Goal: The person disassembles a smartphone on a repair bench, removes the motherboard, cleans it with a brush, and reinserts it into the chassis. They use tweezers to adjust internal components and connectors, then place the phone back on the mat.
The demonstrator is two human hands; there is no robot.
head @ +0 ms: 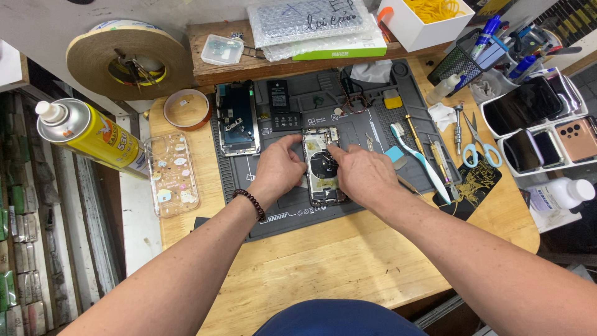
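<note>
Bands (433, 9) fill white box (429, 31); hands (280, 169) (364, 174) on opened phone (323, 167).

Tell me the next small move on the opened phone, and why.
Probably keep the left hand steadying the opened phone on the grey mat while the right hand works its fingertip at the upper inside: both hands already rest on it, and neither holds a tool.

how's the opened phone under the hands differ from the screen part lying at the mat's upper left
The opened phone lies mid-mat with its insides bare, a dark round coil showing; the screen part is a flat dark panel in a pale frame. The left hand and right hand touch the phone; the screen part lies untouched. Both lie lengthwise on the grey mat.
</note>
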